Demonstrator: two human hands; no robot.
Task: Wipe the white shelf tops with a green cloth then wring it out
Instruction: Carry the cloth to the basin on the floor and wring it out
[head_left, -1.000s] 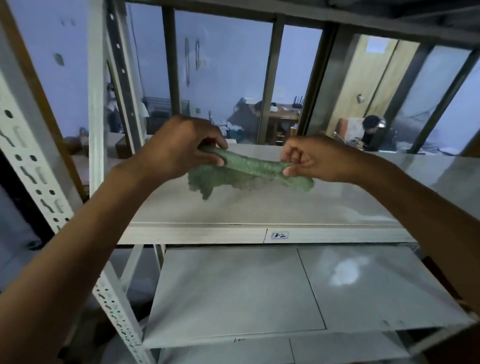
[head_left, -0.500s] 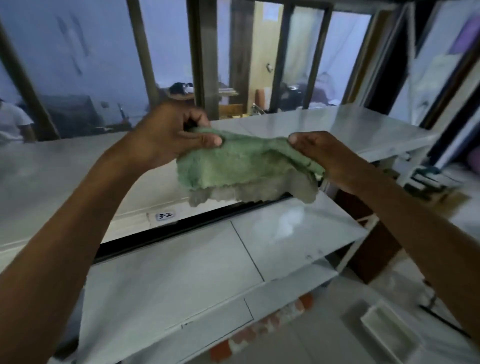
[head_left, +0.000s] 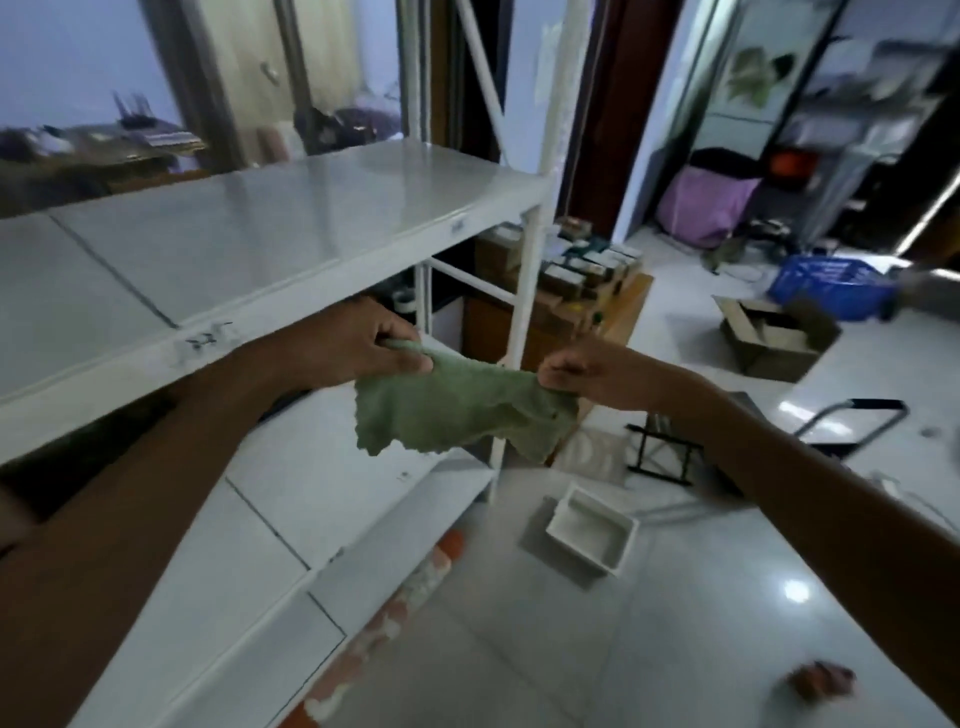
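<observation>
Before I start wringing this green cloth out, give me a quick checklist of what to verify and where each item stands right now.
1. Left hand grips one end of the green cloth: ok, fingers curled round the bunched corner.
2. Right hand grips the other end: ok, pinched in a closed fist.
3. Cloth is clear of the white shelf top: ok, it hangs in the air below and in front of the shelf edge.
4. Cloth is rolled tight for twisting: not ok, it hangs spread out and loose between the hands.
5. Something to catch drips is under it: not ok, the white tray on the floor sits off to the side.
6. Cloth is wet: cannot tell.
</observation>
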